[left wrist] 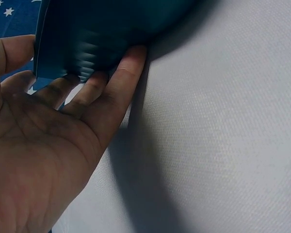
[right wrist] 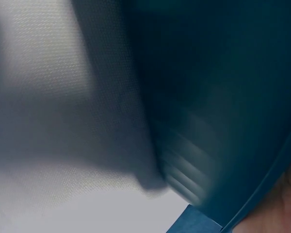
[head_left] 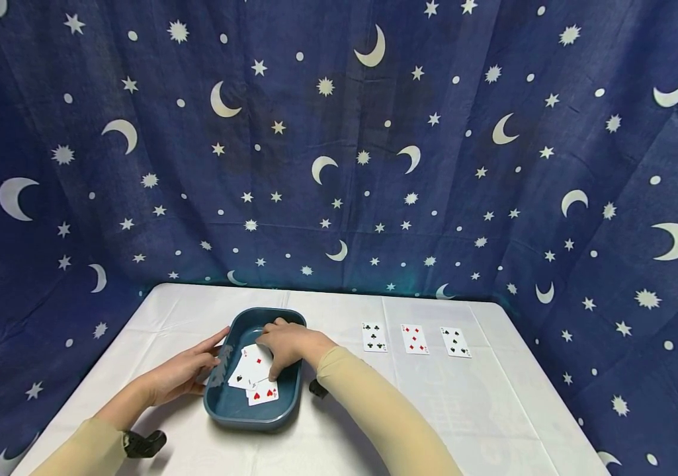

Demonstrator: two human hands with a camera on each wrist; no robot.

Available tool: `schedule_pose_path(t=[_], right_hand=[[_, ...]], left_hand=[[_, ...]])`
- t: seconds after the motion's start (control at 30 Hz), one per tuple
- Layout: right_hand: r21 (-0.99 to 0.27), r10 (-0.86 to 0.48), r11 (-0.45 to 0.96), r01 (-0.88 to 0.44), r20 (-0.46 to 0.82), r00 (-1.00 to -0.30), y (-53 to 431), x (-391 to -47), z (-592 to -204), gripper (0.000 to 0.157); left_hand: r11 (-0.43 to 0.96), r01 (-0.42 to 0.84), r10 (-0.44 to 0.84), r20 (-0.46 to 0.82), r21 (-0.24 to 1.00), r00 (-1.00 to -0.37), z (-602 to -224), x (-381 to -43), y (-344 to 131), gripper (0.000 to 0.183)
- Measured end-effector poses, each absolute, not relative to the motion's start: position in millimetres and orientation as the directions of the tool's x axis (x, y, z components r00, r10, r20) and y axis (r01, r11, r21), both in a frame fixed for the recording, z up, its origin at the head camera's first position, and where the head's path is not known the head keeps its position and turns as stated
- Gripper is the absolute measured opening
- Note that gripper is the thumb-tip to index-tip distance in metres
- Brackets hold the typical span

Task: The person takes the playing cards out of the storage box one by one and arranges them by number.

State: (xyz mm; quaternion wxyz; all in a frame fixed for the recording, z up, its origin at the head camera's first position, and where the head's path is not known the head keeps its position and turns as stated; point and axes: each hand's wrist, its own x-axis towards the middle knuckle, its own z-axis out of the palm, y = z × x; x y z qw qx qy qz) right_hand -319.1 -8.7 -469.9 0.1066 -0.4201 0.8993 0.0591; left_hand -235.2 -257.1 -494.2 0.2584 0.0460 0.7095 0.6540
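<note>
A dark blue tray (head_left: 252, 423) stands on the left half of the table. Inside it several face-up playing cards (head_left: 258, 361) overlap, among them an ace of diamonds and a red heart card (head_left: 262, 395). My right hand (head_left: 291, 345) reaches over the tray's right side, with the fingers spread and the thumb down by the cards; whatever lies beneath the palm is hidden. Against the tray's left outer wall rest the fingers of my left hand (head_left: 180, 373). In the left wrist view, that hand (left wrist: 43, 145) lies along the wall, its thumb near the rim.
Right of the tray, a club card (head_left: 374, 337), a diamond card (head_left: 415, 339) and a spade card (head_left: 455, 342) lie face up in a row. A white cloth covers the table (head_left: 469, 410). Behind it hangs a blue curtain (head_left: 291, 231) with stars and moons.
</note>
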Motion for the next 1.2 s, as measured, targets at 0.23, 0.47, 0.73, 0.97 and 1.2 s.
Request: schedule_pose_path(t=[0.23,0.47,0.73,0.97,1.2], right_hand=[[0.009,-0.747,0.639,-0.769,-0.232,-0.624,-6,-319,-472,0.079],[-0.014,-0.756,0.637,-0.771,-0.206,-0.621,-4,-320,-469,0.080],[0.008,-0.771,0.623,-0.782,-0.161,-0.616,0,-322,-463,0.087],[-0.030,-0.791,0.608,-0.793,-0.100,-0.603,9,-318,-449,0.083],[-0.078,-0.797,0.604,-0.793,-0.048,-0.602,24,-316,-433,0.082]], left_hand=[[0.142,-0.268,0.406,-0.303,0.953,-0.862,-494,-235,-256,0.080],[0.144,-0.270,0.412,-0.306,0.952,-0.859,-494,-235,-255,0.079],[0.156,-0.266,0.408,-0.307,0.951,-0.860,-492,-235,-255,0.078],[0.148,-0.271,0.406,-0.308,0.951,-0.860,-493,-235,-255,0.079],[0.152,-0.277,0.397,-0.316,0.949,-0.862,-492,-236,-256,0.081]])
